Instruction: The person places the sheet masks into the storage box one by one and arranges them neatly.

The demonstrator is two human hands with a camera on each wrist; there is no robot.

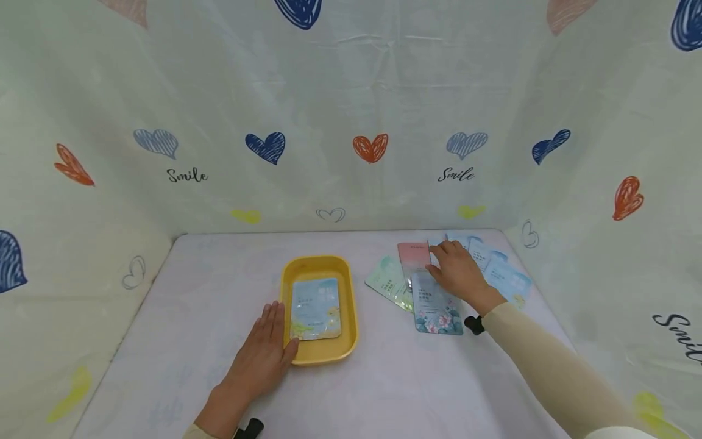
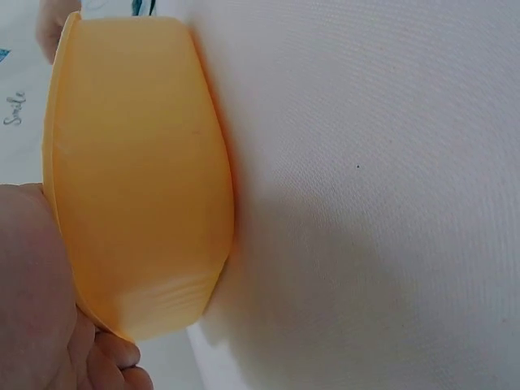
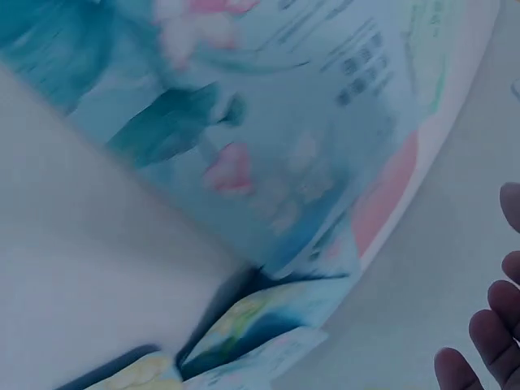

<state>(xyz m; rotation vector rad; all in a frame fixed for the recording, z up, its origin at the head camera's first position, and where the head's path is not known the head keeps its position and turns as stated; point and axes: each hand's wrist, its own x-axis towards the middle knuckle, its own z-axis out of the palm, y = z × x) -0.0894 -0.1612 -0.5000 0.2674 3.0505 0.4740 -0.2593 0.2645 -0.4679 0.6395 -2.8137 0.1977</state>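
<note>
A yellow plastic tray (image 1: 320, 352) stands on the table with one light blue flat sachet (image 1: 315, 308) lying in it. My left hand (image 1: 258, 353) rests along the tray's left side, fingers straight, thumb at the near left rim. Over the sachets on the right, my right hand (image 1: 460, 271) hovers with its fingers spread and bent a little. In the right wrist view nothing shows between those fingers (image 3: 494, 345). Below it lies a blue floral sachet (image 1: 437, 314), overlapping a pink sachet (image 1: 412, 256) and a green one (image 1: 390, 280).
Several light blue sachets (image 1: 507, 277) fan out beyond the right hand toward the table's far right corner. The table (image 1: 378, 396) has a white cover. A curtain (image 1: 329, 85) printed with hearts and "Smile" hangs behind and at both sides.
</note>
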